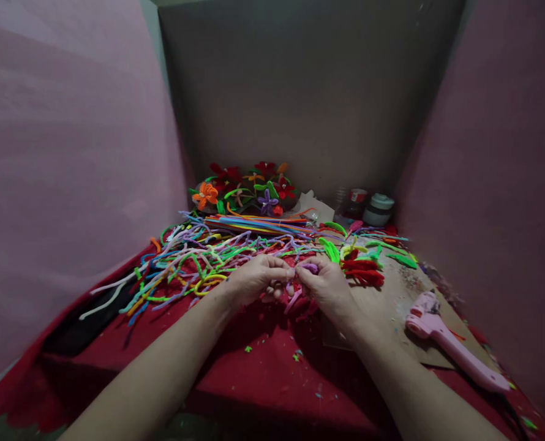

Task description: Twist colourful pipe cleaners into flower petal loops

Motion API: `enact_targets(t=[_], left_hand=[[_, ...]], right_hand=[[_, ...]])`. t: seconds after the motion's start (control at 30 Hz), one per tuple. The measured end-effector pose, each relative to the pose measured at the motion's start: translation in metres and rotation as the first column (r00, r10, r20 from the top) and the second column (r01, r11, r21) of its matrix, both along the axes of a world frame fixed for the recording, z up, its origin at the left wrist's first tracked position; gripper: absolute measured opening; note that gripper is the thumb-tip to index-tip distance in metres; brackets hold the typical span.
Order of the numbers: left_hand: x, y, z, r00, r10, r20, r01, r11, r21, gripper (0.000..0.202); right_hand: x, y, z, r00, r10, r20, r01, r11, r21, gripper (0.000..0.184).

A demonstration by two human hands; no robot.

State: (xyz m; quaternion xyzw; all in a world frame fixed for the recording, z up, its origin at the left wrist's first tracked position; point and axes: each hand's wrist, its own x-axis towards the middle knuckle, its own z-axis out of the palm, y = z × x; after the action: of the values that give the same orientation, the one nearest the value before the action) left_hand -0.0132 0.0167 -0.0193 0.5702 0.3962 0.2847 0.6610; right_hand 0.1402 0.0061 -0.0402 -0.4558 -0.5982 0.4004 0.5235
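Observation:
My left hand point(263, 277) and my right hand point(324, 283) meet over the middle of the table, fingertips pinched together. Between them is a purple pipe cleaner point(309, 267), bent into a small loop that shows above my right fingers. My left thumb and forefinger close at its end, right against the right fingertips. A pinkish-purple piece hangs below the hands, partly hidden by the fingers. Loose pipe cleaners point(203, 257) of many colours lie tangled just left of my left hand. Red fuzzy pieces point(363, 273) and bright green ones point(330, 250) lie beside my right hand.
A pink glue gun point(456, 349) rests on a cardboard sheet point(392, 318) at the right. Pipe-cleaner flowers point(249, 190) stand at the back, behind a bundle of straight pipe cleaners point(263, 224). A lidded jar point(378, 210) is at the back right. Red cloth point(263, 380) covers the table.

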Motion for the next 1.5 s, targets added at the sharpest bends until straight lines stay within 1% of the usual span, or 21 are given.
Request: enact_targets(t=[0.13, 0.2, 0.23, 0.27, 0.33, 0.4, 0.47, 0.53, 0.6, 0.67, 0.73, 0.83, 0.87, 0.93, 1.0, 1.03, 1.1, 1.17, 1.23, 1.3, 1.5], left_hand=[[0.001, -0.001, 0.001, 0.999, 0.034, -0.040, -0.032, 0.998, 0.058, 0.022], [0.002, -0.001, 0.001, 0.990, 0.069, -0.126, -0.039, 0.974, 0.225, 0.018], [0.003, -0.001, 0.000, 0.977, 0.100, -0.190, -0.024, 0.931, 0.364, 0.016], [0.003, -0.001, 0.000, 0.955, 0.145, -0.261, 0.013, 0.853, 0.522, 0.014], [0.004, -0.002, -0.003, 0.882, 0.274, -0.384, 0.149, 0.610, 0.778, 0.016], [0.003, -0.002, -0.007, 0.789, 0.407, -0.460, 0.313, 0.378, 0.871, 0.023], [0.002, -0.003, -0.012, 0.708, 0.500, -0.499, 0.435, 0.248, 0.866, 0.028], [0.001, -0.004, -0.016, 0.666, 0.550, -0.505, 0.493, 0.184, 0.850, 0.030], [0.003, -0.005, -0.017, 0.668, 0.555, -0.495, 0.482, 0.184, 0.856, 0.030], [0.005, -0.006, -0.015, 0.731, 0.504, -0.460, 0.376, 0.264, 0.888, 0.026], [0.006, -0.007, -0.008, 0.832, 0.388, -0.396, 0.211, 0.439, 0.873, 0.021], [0.003, -0.007, 0.007, 0.934, 0.160, -0.319, 0.087, 0.764, 0.639, 0.031], [0.000, -0.006, 0.012, 0.946, 0.088, -0.311, 0.101, 0.833, 0.544, 0.035], [-0.004, -0.005, 0.017, 0.946, -0.044, -0.322, 0.177, 0.899, 0.399, 0.033], [-0.006, -0.004, 0.016, 0.917, -0.086, -0.389, 0.245, 0.892, 0.380, 0.027], [-0.004, -0.004, 0.013, 0.891, -0.041, -0.452, 0.260, 0.862, 0.436, 0.026], [0.001, -0.004, 0.002, 0.788, 0.193, -0.584, 0.293, 0.717, 0.632, 0.023], [0.007, -0.006, -0.010, 0.625, 0.459, -0.631, 0.397, 0.509, 0.763, 0.017], [0.012, -0.007, -0.019, 0.530, 0.579, -0.619, 0.468, 0.408, 0.784, 0.018], [0.013, -0.008, -0.023, 0.519, 0.609, -0.600, 0.443, 0.408, 0.798, 0.019], [0.010, -0.003, -0.017, 0.640, 0.517, -0.569, 0.269, 0.543, 0.796, 0.026]], right_hand=[[-0.001, -0.004, 0.002, 0.972, -0.126, 0.197, 0.094, 0.982, 0.167, 0.015], [-0.001, -0.005, 0.003, 0.972, -0.144, 0.186, 0.110, 0.977, 0.182, 0.015], [-0.001, -0.004, 0.004, 0.980, -0.133, 0.147, 0.111, 0.983, 0.147, 0.016], [0.000, -0.003, 0.004, 0.992, -0.099, 0.081, 0.093, 0.993, 0.070, 0.016], [0.002, 0.000, 0.004, 0.990, 0.014, -0.140, -0.041, 0.982, -0.186, 0.016], [0.004, 0.003, 0.003, 0.930, 0.076, -0.358, -0.221, 0.897, -0.382, 0.014], [0.005, 0.006, 0.001, 0.889, 0.079, -0.451, -0.293, 0.854, -0.429, 0.013], [0.005, 0.006, -0.001, 0.883, 0.094, -0.461, -0.286, 0.885, -0.368, 0.015], [0.005, 0.005, -0.004, 0.881, 0.121, -0.458, -0.275, 0.918, -0.287, 0.018], [0.005, 0.005, -0.004, 0.885, 0.139, -0.445, -0.266, 0.935, -0.236, 0.018], [0.005, 0.004, -0.004, 0.889, 0.152, -0.431, -0.263, 0.941, -0.212, 0.017], [0.006, 0.004, -0.001, 0.916, 0.172, -0.363, -0.250, 0.951, -0.181, 0.018], [0.005, 0.004, 0.000, 0.929, 0.168, -0.331, -0.236, 0.955, -0.178, 0.019], [0.004, 0.003, 0.001, 0.960, 0.148, -0.239, -0.191, 0.967, -0.169, 0.020], [0.002, 0.002, 0.000, 0.991, 0.106, -0.085, -0.114, 0.989, -0.096, 0.017], [0.002, 0.001, -0.001, 0.998, 0.065, 0.018, -0.065, 0.998, -0.028, 0.015], [0.002, 0.000, -0.003, 0.974, -0.073, 0.214, 0.045, 0.990, 0.132, 0.012], [0.002, 0.000, -0.006, 0.924, -0.211, 0.321, 0.140, 0.963, 0.230, 0.012], [0.002, 0.000, -0.008, 0.905, -0.259, 0.337, 0.183, 0.953, 0.241, 0.013], [0.003, 0.002, -0.008, 0.926, -0.229, 0.299, 0.161, 0.959, 0.233, 0.015], [0.005, 0.005, -0.011, 0.971, -0.164, 0.174, 0.125, 0.968, 0.218, 0.016]])
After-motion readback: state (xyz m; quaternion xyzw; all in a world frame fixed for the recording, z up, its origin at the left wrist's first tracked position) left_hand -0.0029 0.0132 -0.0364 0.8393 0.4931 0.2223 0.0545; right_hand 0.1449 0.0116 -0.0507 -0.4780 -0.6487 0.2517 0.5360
